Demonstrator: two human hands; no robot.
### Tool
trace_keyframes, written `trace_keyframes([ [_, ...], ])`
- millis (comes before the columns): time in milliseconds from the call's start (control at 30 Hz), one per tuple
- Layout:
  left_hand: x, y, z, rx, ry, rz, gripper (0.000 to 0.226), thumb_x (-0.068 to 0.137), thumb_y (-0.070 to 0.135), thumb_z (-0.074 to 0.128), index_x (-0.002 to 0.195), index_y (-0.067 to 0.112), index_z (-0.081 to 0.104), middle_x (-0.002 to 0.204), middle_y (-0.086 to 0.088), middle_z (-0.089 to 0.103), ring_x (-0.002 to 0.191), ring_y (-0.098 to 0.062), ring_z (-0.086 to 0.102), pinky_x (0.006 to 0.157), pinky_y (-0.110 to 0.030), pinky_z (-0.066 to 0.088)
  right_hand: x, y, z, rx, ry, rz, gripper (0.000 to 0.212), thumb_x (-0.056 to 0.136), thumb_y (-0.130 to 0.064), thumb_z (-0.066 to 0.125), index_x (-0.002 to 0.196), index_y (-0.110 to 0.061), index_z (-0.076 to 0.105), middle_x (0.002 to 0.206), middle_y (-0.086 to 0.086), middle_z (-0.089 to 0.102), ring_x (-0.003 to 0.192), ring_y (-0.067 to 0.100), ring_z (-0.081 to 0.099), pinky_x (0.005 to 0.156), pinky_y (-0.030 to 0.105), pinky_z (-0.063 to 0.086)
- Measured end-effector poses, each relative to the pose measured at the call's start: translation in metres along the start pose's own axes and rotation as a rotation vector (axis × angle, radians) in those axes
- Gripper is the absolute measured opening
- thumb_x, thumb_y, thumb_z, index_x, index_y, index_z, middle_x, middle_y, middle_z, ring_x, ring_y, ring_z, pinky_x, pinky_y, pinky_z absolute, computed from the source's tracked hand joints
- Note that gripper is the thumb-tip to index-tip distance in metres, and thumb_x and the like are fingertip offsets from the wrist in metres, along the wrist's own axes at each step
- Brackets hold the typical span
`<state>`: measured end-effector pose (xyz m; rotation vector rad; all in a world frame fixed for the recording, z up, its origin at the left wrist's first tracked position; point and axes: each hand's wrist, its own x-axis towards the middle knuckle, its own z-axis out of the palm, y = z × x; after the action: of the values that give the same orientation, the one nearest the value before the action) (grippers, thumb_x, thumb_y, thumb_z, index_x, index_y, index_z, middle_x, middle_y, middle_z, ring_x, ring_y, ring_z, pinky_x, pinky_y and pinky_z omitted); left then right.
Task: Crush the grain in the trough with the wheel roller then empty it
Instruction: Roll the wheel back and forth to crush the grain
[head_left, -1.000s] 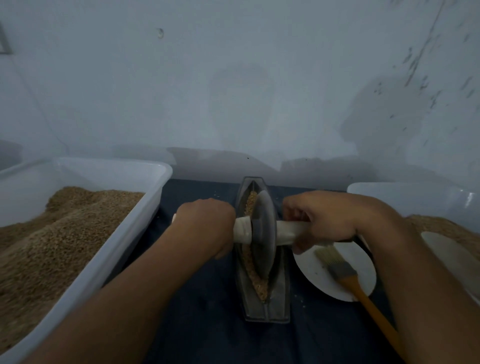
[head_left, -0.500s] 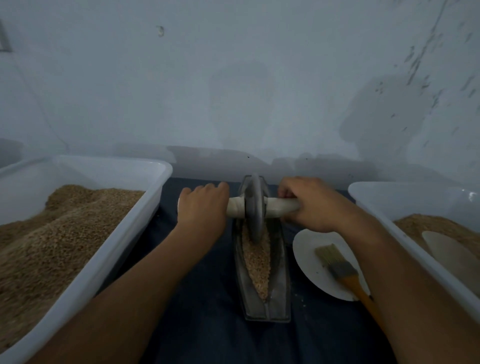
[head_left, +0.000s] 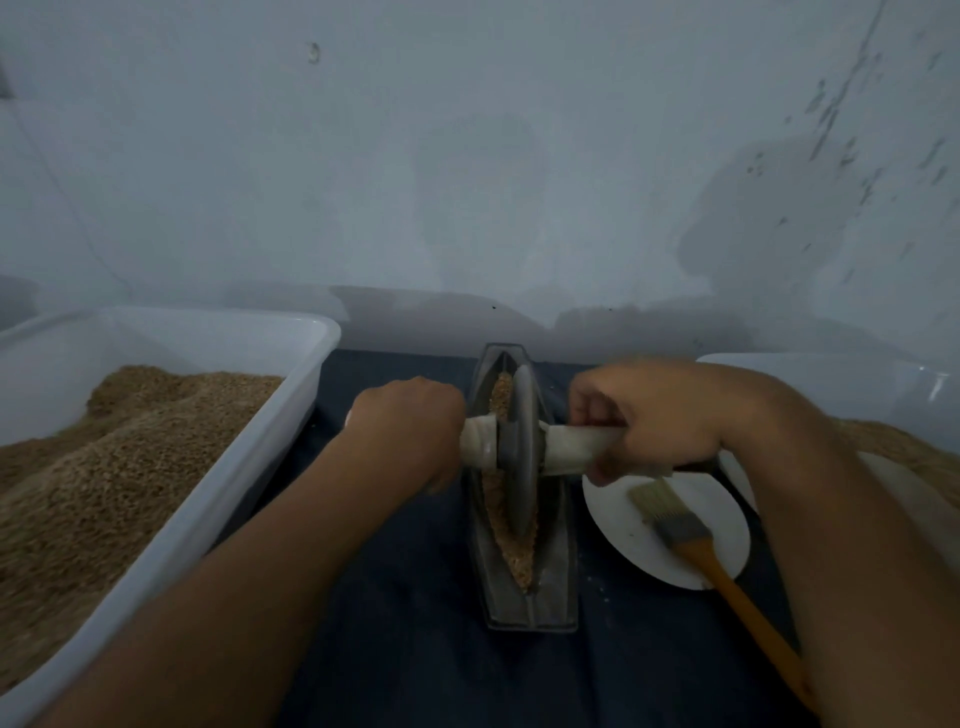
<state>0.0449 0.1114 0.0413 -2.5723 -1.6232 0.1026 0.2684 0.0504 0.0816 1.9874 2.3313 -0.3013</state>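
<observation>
A large white tub (head_left: 291, 364) of loose grain sits at the left on the dark bench (head_left: 405, 649). In the middle lies the metal trough (head_left: 558, 577), grain (head_left: 522, 558) along its groove. The wheel roller (head_left: 519, 441) stands upright in it; the left hand (head_left: 410, 426) and right hand (head_left: 654, 421) each curl tightly around 1 handle end. A brush (head_left: 675, 525) rests on a white plate (head_left: 623, 530) just right.
</observation>
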Motion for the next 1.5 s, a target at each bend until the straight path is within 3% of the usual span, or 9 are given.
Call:
trace_keyframes([
  [133, 0.0, 0.004, -0.001, 0.001, -0.08, 0.017, 0.03, 0.072, 0.011, 0.073, 0.094, 0.018, 0.053, 0.079, 0.002, 0.044, 0.081, -0.02, 0.051, 0.068, -0.037, 0.043, 0.001, -0.002, 0.001, -0.01, -0.045, 0.016, 0.037, 0.071, -0.05, 0.083, 0.092, -0.041, 0.054, 0.084, -0.016, 0.064, 0.072, 0.001, 0.059, 0.058, 0.025, 0.042],
  [333, 0.01, 0.01, 0.02, -0.002, 0.22, -0.006, 0.026, 0.086, 0.023, 0.066, 0.104, 0.018, 0.047, 0.098, -0.002, 0.058, 0.085, -0.022, 0.056, 0.072, -0.035, 0.034, 0.013, 0.012, 0.011, 0.086, 0.043, 0.04, 0.027, 0.082, -0.044, 0.076, 0.1, -0.038, 0.057, 0.092, -0.016, 0.065, 0.082, 0.005, 0.061, 0.072, 0.032, 0.053],
  [467, 0.024, 0.007, 0.03, -0.061, 0.275, -0.033, 0.025, 0.09, 0.018, 0.061, 0.094, 0.019, 0.036, 0.104, -0.004, 0.06, 0.093, -0.024, 0.06, 0.074, -0.035, 0.033, 0.029, 0.016, 0.022, 0.055, 0.176, 0.003, 0.017, 0.094, -0.038, 0.063, 0.108, -0.033, 0.055, 0.093, -0.014, 0.057, 0.08, 0.004, 0.054, 0.063, 0.027, 0.041],
  [667, 0.051, 0.01, 0.031, -0.012, 0.352, -0.055, 0.019, 0.089, 0.017, 0.062, 0.1, 0.018, 0.045, 0.108, -0.006, 0.064, 0.098, -0.028, 0.062, 0.075, -0.037, 0.032, 0.04, 0.026, 0.034, 0.079, 0.25, -0.051, 0.02, 0.1, -0.043, 0.052, 0.11, -0.027, 0.057, 0.094, -0.009, 0.056, 0.079, 0.008, 0.052, 0.06, 0.025, 0.034],
  [733, 0.059, 0.008, 0.031, -0.023, 0.341, -0.05, 0.019, 0.09, 0.015, 0.061, 0.1, 0.017, 0.046, 0.108, -0.007, 0.064, 0.099, -0.028, 0.063, 0.076, -0.036, 0.032, 0.043, 0.026, 0.037, 0.063, 0.309, -0.062, 0.021, 0.102, -0.042, 0.049, 0.107, -0.024, 0.058, 0.099, -0.002, 0.057, 0.089, 0.017, 0.053, 0.067, 0.032, 0.04],
  [833, 0.069, 0.004, 0.033, -0.064, 0.324, -0.052, 0.019, 0.09, 0.013, 0.061, 0.102, 0.017, 0.047, 0.109, -0.007, 0.064, 0.099, -0.029, 0.062, 0.075, -0.036, 0.033, 0.048, 0.025, 0.042, -0.037, 0.391, -0.026, 0.034, 0.103, -0.042, 0.043, 0.128, -0.023, 0.055, 0.12, 0.004, 0.057, 0.11, 0.024, 0.051, 0.089, 0.039, 0.043],
  [933, 0.075, 0.002, 0.033, -0.065, 0.318, -0.043, 0.021, 0.089, 0.014, 0.062, 0.107, 0.015, 0.05, 0.109, -0.007, 0.064, 0.1, -0.029, 0.062, 0.075, -0.036, 0.034, 0.053, 0.024, 0.045, -0.016, 0.43, -0.016, 0.042, 0.103, -0.04, 0.044, 0.142, -0.023, 0.048, 0.132, 0.006, 0.054, 0.12, 0.027, 0.051, 0.097, 0.039, 0.042],
  [1200, 0.071, 0.011, 0.029, 0.058, 0.455, -0.009, 0.019, 0.091, 0.014, 0.059, 0.108, 0.015, 0.051, 0.104, -0.005, 0.064, 0.093, -0.027, 0.064, 0.073, -0.035, 0.032, 0.048, 0.034, 0.045, 0.246, 0.363, 0.019, 0.03, 0.1, -0.042, 0.053, 0.127, -0.029, 0.053, 0.115, -0.004, 0.061, 0.1, 0.017, 0.058, 0.077, 0.032, 0.044],
  [1500, 0.031, 0.011, 0.028, 0.001, 0.313, 0.006, 0.028, 0.088, 0.014, 0.063, 0.11, 0.014, 0.045, 0.11, -0.009, 0.06, 0.1, -0.029, 0.06, 0.077, -0.038, 0.032, 0.029, 0.009, 0.022, 0.1, 0.219, 0.066, 0.028, 0.083, -0.042, 0.074, 0.096, -0.036, 0.05, 0.099, -0.011, 0.059, 0.082, 0.006, 0.053, 0.06, 0.028, 0.038],
])
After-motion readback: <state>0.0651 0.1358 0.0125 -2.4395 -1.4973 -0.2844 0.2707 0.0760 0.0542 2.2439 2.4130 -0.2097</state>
